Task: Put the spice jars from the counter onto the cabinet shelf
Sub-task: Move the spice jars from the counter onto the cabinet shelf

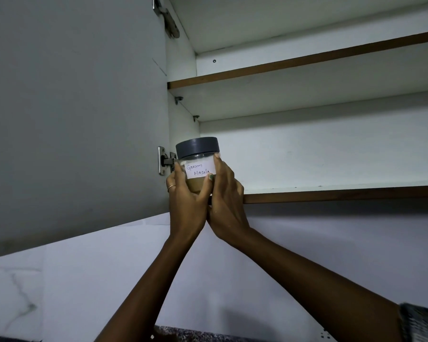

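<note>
- Overhead, an open white cabinet point(307, 154) fills the view, its grey door point(72, 114) swung out to the left.
- Its lowest shelf point(331, 193) has a brown front edge.
- Both hands reach up together: left hand point(187, 196) and right hand point(226, 201), fingers point(218, 166) curled round one jar.
- That spice jar point(198, 160), grey-lidded and labelled "Garam Masala", is held upright at the shelf's left end, by the door hinge point(164, 161).

door point(72, 107) open on my left, grey, two metal hinges point(164, 161) | cabinet inside white, upper shelf point(307, 59) edged in brown wood | wall point(307, 255) below pale, marble-veined tile point(13, 287) lower left | dark speckled strip point(183, 335) at bottom edge | light dim, cool
</note>
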A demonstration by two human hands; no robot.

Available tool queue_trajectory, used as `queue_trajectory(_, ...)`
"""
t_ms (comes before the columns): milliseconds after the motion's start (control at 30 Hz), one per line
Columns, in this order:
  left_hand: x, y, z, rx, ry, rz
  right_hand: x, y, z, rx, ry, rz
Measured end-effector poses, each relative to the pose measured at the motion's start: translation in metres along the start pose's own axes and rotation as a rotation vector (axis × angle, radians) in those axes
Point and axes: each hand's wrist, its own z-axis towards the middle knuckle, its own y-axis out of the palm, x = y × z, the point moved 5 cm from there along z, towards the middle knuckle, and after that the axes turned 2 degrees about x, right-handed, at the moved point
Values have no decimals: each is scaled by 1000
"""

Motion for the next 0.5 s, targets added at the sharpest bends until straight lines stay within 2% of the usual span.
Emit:
queue_trajectory(200,-19,9,9,-98,12,59,11,23,-3,-91,30,-69)
queue_trajectory(500,-43,26,21,-219,-85,211,21,38,-6,-191,23,-301)
